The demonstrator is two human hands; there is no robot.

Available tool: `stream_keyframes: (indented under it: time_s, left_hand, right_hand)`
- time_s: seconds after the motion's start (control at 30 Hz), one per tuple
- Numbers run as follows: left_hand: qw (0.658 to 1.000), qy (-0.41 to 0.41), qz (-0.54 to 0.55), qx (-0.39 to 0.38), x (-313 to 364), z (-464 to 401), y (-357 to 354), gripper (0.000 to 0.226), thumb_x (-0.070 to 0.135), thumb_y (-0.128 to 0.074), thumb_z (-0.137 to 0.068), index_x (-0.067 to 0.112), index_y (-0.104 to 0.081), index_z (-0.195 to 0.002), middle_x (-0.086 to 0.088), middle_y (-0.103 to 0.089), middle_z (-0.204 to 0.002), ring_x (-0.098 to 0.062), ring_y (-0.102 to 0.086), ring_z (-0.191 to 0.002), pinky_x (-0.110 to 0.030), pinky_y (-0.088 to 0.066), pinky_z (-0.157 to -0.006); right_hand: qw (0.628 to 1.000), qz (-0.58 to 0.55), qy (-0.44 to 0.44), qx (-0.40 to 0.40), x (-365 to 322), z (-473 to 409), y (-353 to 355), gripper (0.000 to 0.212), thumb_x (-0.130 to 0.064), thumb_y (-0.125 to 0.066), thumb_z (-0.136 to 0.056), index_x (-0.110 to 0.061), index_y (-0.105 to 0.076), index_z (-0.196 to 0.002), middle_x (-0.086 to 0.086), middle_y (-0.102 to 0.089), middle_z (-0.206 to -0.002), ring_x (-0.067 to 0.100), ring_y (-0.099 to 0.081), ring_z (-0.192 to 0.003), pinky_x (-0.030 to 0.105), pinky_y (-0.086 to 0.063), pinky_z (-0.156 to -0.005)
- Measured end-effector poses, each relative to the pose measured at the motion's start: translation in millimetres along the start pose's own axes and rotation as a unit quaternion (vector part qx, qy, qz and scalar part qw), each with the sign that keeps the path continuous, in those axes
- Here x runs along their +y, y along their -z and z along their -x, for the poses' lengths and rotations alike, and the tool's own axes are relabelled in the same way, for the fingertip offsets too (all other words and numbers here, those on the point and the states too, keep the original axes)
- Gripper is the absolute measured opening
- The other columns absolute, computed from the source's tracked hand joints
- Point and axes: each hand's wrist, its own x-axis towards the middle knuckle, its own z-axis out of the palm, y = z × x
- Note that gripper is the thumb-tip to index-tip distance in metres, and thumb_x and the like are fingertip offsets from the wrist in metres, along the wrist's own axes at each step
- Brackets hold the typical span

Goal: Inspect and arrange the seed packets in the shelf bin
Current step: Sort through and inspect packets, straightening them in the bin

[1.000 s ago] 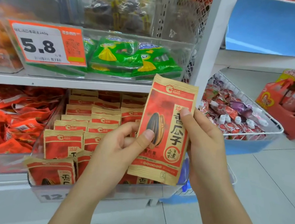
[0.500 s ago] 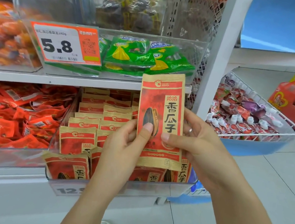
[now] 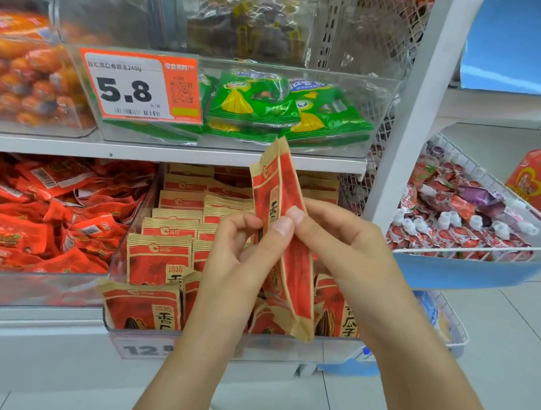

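Both hands [image 3: 292, 241] pinch seed pkt [image 3: 287, 237] upright, edge-on, above bin [image 3: 213, 341].

Seed packet [image 3: 287, 240], red and tan, held nearly edge-on, pinched at mid-height between left hand [image 3: 239, 255] and right hand [image 3: 340, 256]. Behind and below the grip: clear shelf bin [image 3: 213, 341] of matching packets [image 3: 155, 259]. Above the grip: green packets [image 3: 273, 107], price tag [image 3: 137, 87].
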Motion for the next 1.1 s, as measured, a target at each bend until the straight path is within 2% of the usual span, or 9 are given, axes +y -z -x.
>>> stream_keyframes:
  time_s: [0.13, 0.33, 0.47, 0.67, 0.73, 0.8, 0.9, 1.03, 1.1]
  left_hand:
    - [0.999, 0.001, -0.002, -0.036, -3.0, -2.0, 5.6, 0.044, 0.042, -0.066, -0.072, 0.011, -0.053, -0.1, 0.01, -0.066, -0.073, -0.003, -0.062, -0.063, -0.016, -0.048, -0.055]
    - [0.987, 0.039, -0.023, -0.153, -6.2, 4.3, -2.9, 0.053, 0.047, -0.067, -0.068, 0.009, -0.049, -0.1, 0.014, -0.062, -0.067, -0.002, -0.06, -0.063, -0.016, -0.049, -0.06]
    - [0.992, 0.045, -0.029, -0.117, -10.0, 4.7, -6.7, 0.058, 0.058, -0.067, -0.068, 0.009, -0.051, -0.096, 0.003, -0.062, -0.075, -0.015, -0.061, -0.078, -0.034, -0.05, -0.081]
    - [0.993, 0.049, -0.051, -0.094, -8.3, 7.5, -10.0, 0.073, 0.071, -0.057, -0.071, 0.008, -0.058, -0.107, 0.002, -0.067, -0.08, -0.018, -0.068, -0.089, -0.041, -0.048, -0.096]
    - [0.996, 0.037, -0.047, -0.073, -8.6, 5.0, -13.3, 0.058, 0.069, -0.059, -0.078, 0.016, -0.063, -0.102, 0.006, -0.07, -0.083, -0.012, -0.07, -0.093, -0.037, -0.047, -0.093]
    - [0.999, 0.018, -0.034, -0.02, -9.7, 12.5, -20.2, 0.035, 0.06, -0.062, -0.08, 0.027, -0.071, -0.083, 0.017, -0.071, -0.077, 0.002, -0.068, -0.085, -0.027, -0.044, -0.085]
    - [0.998, 0.055, 0.011, 0.014, -9.7, 10.3, -21.1, 0.021, 0.051, -0.059, -0.076, 0.039, -0.074, -0.069, 0.021, -0.071, -0.075, 0.008, -0.066, -0.082, -0.024, -0.041, -0.085]
    - [0.989, 0.137, -0.057, -0.003, -12.5, -23.3, -19.0, 0.034, 0.03, -0.049, -0.101, 0.015, -0.063, -0.074, 0.002, -0.064, -0.078, -0.012, -0.063, -0.083, -0.027, -0.044, -0.084]
    - [0.992, 0.103, -0.065, -0.024, -14.8, -16.4, -20.4, 0.034, 0.037, -0.053, -0.098, 0.011, -0.063, -0.078, -0.002, -0.066, -0.081, -0.015, -0.064, -0.09, -0.028, -0.047, -0.089]
  right_hand:
    - [1.0, 0.001, -0.004, 0.027, -1.5, -1.6, -1.0, 0.044, -0.043, -0.065, -0.067, -0.01, -0.07, -0.095, -0.005, -0.073, -0.081, 0.003, -0.067, -0.074, 0.013, -0.051, -0.064]
    - [0.996, -0.058, -0.039, 0.064, -4.1, -3.8, 2.9, 0.05, -0.052, -0.068, -0.077, -0.005, -0.063, -0.09, 0.009, -0.055, -0.081, 0.019, -0.053, -0.077, 0.034, -0.043, -0.077]
    - [0.993, -0.095, -0.069, 0.03, -0.7, -2.5, -0.3, 0.039, -0.043, -0.07, -0.073, -0.007, -0.061, -0.086, 0.009, -0.053, -0.079, 0.023, -0.048, -0.077, 0.038, -0.041, -0.071]
    - [0.994, -0.069, -0.08, 0.011, 1.7, -2.0, 4.3, 0.04, -0.046, -0.07, -0.074, -0.009, -0.065, -0.087, 0.012, -0.058, -0.083, 0.024, -0.056, -0.078, 0.035, -0.047, -0.074]
    - [0.995, -0.066, -0.076, 0.008, 1.1, -1.5, 6.1, 0.039, -0.047, -0.072, -0.076, -0.01, -0.066, -0.089, 0.012, -0.06, -0.083, 0.022, -0.059, -0.076, 0.031, -0.049, -0.073]
    - [0.994, -0.078, -0.072, 0.006, 0.3, -0.8, 6.2, 0.04, -0.046, -0.074, -0.077, -0.01, -0.066, -0.09, 0.007, -0.061, -0.077, 0.017, -0.06, -0.07, 0.024, -0.051, -0.066]
    - [0.994, -0.088, -0.068, 0.009, -1.2, -0.7, 4.5, 0.041, -0.045, -0.067, -0.071, -0.009, -0.067, -0.091, 0.002, -0.062, -0.071, 0.013, -0.06, -0.066, 0.021, -0.051, -0.061]
    - [0.994, -0.082, -0.074, 0.023, -1.2, -2.3, 3.3, 0.037, -0.04, -0.067, -0.074, -0.008, -0.069, -0.092, 0.006, -0.061, -0.076, 0.015, -0.059, -0.07, 0.024, -0.05, -0.065]
    - [0.994, -0.08, -0.069, 0.029, -1.2, -2.7, 4.0, 0.021, -0.032, -0.068, -0.082, -0.011, -0.067, -0.086, 0.005, -0.06, -0.074, 0.014, -0.058, -0.069, 0.024, -0.048, -0.065]
